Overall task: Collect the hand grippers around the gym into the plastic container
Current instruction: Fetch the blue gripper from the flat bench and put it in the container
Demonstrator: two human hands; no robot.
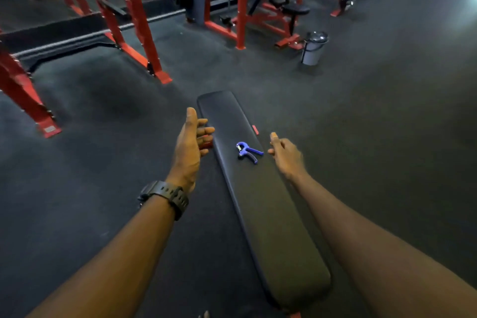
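Head view: one blue hand gripper (pixel 248 151) was seen lying on the black padded tabletop (pixel 271 214) of a flat bench, and two bare hands were counted. The left hand (pixel 191 147), with a black watch (pixel 167 196) worn at its wrist, was held wide open over the tabletop's left edge, nothing grasped. The right hand (pixel 285 156) was loosely curled, empty, just beside the hand gripper on its right, apart from it. One grey bin (pixel 312 48) was seen on the floor.
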